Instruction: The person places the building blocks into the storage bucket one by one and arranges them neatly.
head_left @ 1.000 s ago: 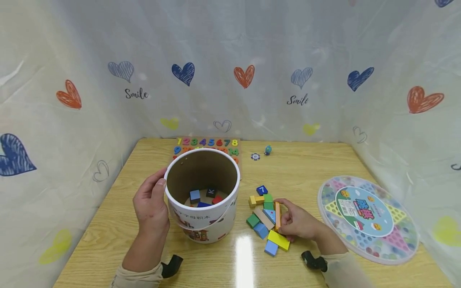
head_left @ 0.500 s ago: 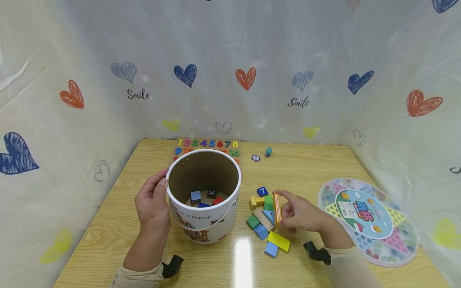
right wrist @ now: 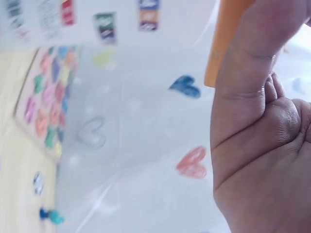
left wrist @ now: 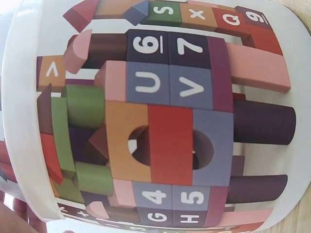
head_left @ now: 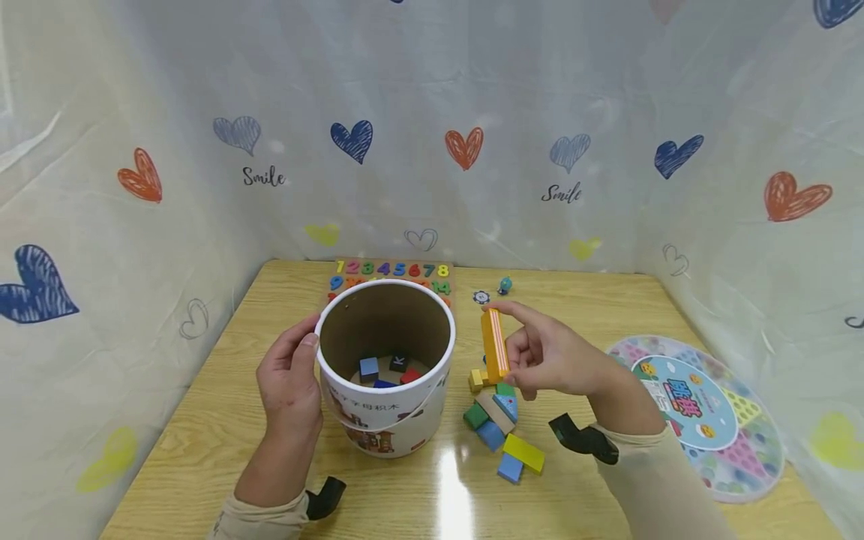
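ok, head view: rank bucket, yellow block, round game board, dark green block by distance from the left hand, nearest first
From the left hand:
1. bucket: touching it, on its right
2. dark green block: just right of the bucket
3. yellow block: farther right, nearer the camera
4. round game board: far right
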The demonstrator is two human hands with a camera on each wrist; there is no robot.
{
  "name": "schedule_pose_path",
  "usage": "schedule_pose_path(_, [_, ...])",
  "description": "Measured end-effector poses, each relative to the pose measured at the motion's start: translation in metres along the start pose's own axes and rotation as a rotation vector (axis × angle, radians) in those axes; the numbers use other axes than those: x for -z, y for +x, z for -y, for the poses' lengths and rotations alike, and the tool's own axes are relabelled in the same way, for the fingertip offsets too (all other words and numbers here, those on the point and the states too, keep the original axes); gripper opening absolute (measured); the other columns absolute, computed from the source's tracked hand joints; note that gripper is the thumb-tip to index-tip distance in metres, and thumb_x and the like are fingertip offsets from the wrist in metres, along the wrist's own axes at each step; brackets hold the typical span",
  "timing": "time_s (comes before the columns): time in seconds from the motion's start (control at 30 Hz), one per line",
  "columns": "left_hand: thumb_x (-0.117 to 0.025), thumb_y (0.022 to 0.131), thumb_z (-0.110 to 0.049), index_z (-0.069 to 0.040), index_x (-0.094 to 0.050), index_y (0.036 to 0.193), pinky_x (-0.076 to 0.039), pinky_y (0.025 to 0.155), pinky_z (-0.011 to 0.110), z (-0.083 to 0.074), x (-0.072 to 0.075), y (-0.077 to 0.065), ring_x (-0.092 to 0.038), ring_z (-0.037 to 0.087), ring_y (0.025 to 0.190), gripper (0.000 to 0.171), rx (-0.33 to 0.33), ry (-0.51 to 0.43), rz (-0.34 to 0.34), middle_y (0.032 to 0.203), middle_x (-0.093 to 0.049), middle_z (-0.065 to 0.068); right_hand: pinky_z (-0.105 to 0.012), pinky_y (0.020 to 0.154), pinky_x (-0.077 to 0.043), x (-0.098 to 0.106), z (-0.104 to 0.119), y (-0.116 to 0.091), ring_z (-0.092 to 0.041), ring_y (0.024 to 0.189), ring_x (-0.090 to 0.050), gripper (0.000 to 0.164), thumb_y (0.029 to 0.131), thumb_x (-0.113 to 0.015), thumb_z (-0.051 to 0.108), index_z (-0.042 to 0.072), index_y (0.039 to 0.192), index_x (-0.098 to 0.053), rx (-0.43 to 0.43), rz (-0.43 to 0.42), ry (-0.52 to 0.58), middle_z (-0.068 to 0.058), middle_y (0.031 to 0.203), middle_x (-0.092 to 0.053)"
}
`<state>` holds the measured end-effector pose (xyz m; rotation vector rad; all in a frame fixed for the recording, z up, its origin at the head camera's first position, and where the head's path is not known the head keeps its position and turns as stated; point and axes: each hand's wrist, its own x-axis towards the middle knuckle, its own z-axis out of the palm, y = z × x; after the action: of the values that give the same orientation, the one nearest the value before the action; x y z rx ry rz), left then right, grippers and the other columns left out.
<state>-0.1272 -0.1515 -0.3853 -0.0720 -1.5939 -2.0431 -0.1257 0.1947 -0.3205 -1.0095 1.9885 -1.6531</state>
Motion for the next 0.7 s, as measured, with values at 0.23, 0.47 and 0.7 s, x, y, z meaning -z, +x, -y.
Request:
schedule_pose_path(0.23, [-0.056, 0.095, -0.014, 0.003, -0.064, 0.116, -0.051, 0.089, 0.031, 0.0, 0.0, 0.0, -0.058, 0.03, 0.109, 0.028, 0.012, 0.007, -0.006, 0.114, -0.064, 0.016, -0.044, 0.043, -0.051, -0.019, 0.026, 0.038, -0.03, 0.046, -0.052, 0.084, 0.078, -0.062, -0.014, 0.012, 0.147, -0.02, 0.083, 0.043, 0.127, -0.019, 0.067, -0.052])
schedule_pose_path(0.47, [-0.058, 0.094, -0.011, 0.004, -0.065, 0.114, -0.051, 0.088, 0.032, 0.003, -0.001, -0.001, -0.059, 0.03, 0.107, 0.026, -0.03, -0.04, 0.001, 0.112, -0.065, 0.018, -0.046, 0.047, -0.052, -0.034, 0.028, 0.062, -0.034, 0.047, -0.053, 0.088, 0.081, -0.064, -0.01, 0.021, 0.149, -0.019, 0.081, 0.014, 0.154, -0.021, 0.07, -0.054])
schedule_pose_path(0.7, [-0.058, 0.094, -0.01, 0.005, -0.065, 0.113, -0.051, 0.088, 0.033, 0.003, 0.0, -0.001, -0.059, 0.031, 0.107, 0.026, -0.05, -0.048, 0.003, 0.11, -0.066, 0.018, -0.042, 0.049, -0.053, -0.017, 0.011, 0.041, -0.028, 0.048, -0.054, 0.084, 0.083, -0.064, -0.008, 0.016, 0.149, -0.019, 0.063, -0.083, 0.184, -0.017, 0.068, -0.056])
